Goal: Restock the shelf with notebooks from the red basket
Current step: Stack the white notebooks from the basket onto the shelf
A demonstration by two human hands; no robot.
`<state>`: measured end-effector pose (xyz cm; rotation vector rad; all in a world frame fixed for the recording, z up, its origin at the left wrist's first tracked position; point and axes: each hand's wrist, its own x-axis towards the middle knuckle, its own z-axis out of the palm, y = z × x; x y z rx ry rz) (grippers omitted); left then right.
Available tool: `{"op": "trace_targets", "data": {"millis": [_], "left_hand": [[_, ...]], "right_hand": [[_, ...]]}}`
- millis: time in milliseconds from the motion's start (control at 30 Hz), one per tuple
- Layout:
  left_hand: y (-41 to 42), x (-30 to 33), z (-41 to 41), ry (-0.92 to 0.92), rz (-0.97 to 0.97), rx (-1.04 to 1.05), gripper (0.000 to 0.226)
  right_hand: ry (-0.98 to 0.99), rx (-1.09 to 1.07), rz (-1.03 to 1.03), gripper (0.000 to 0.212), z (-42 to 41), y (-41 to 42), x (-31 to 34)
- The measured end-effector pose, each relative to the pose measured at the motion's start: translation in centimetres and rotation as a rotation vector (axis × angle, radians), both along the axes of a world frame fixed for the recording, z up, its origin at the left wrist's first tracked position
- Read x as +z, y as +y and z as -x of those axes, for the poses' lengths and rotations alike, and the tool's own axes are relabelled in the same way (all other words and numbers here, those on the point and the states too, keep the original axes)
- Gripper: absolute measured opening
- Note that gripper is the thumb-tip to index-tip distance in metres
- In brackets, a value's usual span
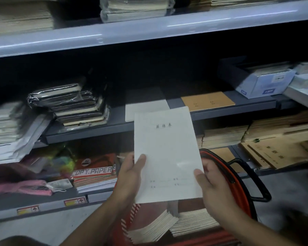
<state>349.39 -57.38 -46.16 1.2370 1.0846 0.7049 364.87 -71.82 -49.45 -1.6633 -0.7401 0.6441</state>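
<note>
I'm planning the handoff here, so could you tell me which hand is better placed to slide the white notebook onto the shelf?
Probably the left hand: it grips the white notebook on the side nearest the white stack.

Dim, soft-focus view: glare streaks the upper shelf edge (149,31), deep shadow beneath it, corners blurred and bowed.

White notebook (167,153) upright above the red basket (238,183) — more stacked inside.
</note>
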Motion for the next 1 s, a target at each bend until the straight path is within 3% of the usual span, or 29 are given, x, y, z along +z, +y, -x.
{"op": "trace_targets", "data": {"millis": [167,300,600,833,933,1000], "left_hand": [[1.8,1.8,-0.3,-0.054,0.038,-0.074,0.019],[3.7,3.2,-0.6,-0.056,-0.055,-0.116,0.021],[10.8,5.3,-3.4,-0.115,-0.203,-0.007,0.028],[16.3,4.7,-5.3,-0.058,-0.479,0.056,0.038],[18.6,3.8,-5.9,-0.015,-0.627,0.119,0.051],[19.8,3.2,-6.4,0.087,-0.7,0.144,0.038]], "right_hand": [[0.011,-0.011,-0.094,0.02,-1.9,2.5,2.0],[-0.015,-0.018,-0.141,0.018,-3.5,5.1,3.8],[-0.126,0.042,-0.118,0.022,-6.3,13.4,6.7],[-0.216,0.084,-0.189,0.037,-8.7,19.5,5.4],[-0.325,-0.004,-0.236,0.036,-9.7,21.5,4.1],[-0.428,-0.048,-0.248,0.026,-10.2,22.7,3.6]]}}
